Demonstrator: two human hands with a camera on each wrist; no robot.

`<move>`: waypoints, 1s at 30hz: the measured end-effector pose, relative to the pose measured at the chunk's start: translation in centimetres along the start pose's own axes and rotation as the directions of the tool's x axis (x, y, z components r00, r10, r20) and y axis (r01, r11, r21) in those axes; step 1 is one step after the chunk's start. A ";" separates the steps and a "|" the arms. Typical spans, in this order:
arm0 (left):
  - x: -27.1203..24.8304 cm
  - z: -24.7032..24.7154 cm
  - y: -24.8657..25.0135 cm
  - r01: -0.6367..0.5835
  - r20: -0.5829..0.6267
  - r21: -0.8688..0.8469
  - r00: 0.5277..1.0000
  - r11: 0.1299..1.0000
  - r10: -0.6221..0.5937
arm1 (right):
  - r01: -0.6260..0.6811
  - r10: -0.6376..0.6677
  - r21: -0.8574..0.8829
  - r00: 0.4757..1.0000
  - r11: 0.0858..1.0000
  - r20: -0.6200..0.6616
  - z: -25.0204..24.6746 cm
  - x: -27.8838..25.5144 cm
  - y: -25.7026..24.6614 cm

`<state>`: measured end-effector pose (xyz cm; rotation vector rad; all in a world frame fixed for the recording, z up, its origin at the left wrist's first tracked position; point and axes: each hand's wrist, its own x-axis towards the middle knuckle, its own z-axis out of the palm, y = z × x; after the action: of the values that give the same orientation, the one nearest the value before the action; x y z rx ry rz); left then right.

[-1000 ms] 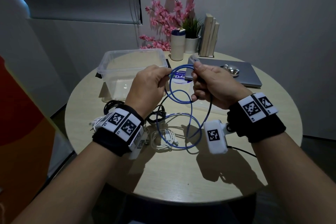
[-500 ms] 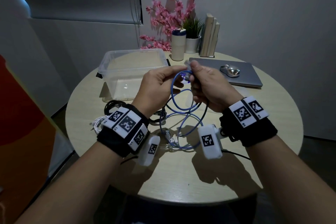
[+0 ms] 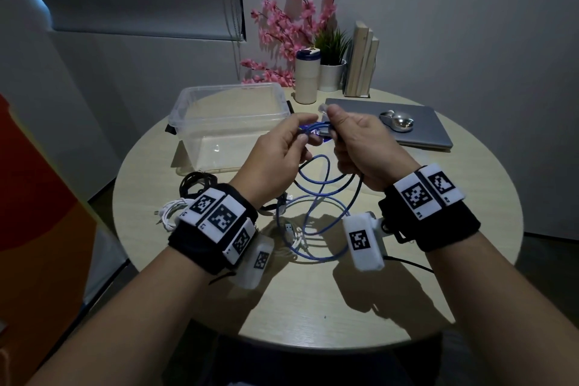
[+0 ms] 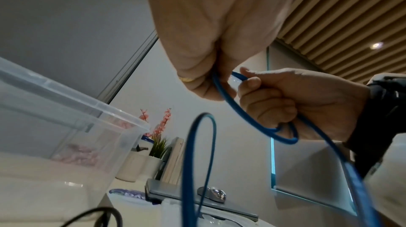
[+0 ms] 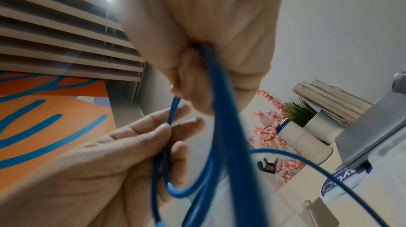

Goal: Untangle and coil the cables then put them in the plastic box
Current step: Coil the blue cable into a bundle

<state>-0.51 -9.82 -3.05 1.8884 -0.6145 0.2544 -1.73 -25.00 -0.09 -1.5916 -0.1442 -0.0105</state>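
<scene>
Above the middle of the round table I hold a blue network cable (image 3: pixel 313 189) in both hands. My right hand (image 3: pixel 357 141) is a fist round several gathered loops (image 4: pixel 283 137), and the cable's clear plug (image 3: pixel 322 108) sticks up past its thumb. My left hand (image 3: pixel 282 150) pinches the cable (image 5: pixel 169 121) between thumb and fingers, right against the right hand. The rest of the blue cable hangs down and loops on the table. The clear plastic box (image 3: pixel 191 103) stands open behind my left hand, a black cable (image 3: pixel 195 180) and a white cable (image 3: pixel 169 213) lying in front of it.
A closed grey laptop (image 3: pixel 438 135) with a shiny mouse (image 3: pixel 396 121) lies at the back right. Behind stand a white tumbler (image 3: pixel 307 78), a potted plant (image 3: pixel 332 50), books (image 3: pixel 360 59) and pink flowers (image 3: pixel 282 28). A loose USB plug (image 3: pixel 288 226) lies under the hanging loops.
My left hand has moved right until it meets the right hand, closing the wide loop that stood between them. Both hands have drifted slightly away from me.
</scene>
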 end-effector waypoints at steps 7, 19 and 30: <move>-1.5 0.1 -0.3 0.077 -0.019 0.105 0.997 0.991 -0.075 | 0.093 -0.063 0.141 0.977 0.986 -0.202 -1.3 0.5 -0.7; -1.2 0.1 -1.1 0.233 0.213 0.340 0.924 0.911 -0.316 | 0.110 -0.055 0.323 0.983 0.940 -0.174 -3.1 0.7 -1.8; 0.0 -0.6 -1.3 0.304 0.055 -0.059 0.952 0.951 -0.301 | -0.046 0.039 0.120 0.997 0.992 0.062 -1.8 0.3 -0.4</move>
<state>0.24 -8.92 -3.83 1.8976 -0.3510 -0.0086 -1.30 -26.77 0.39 -1.4739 -0.1546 0.0778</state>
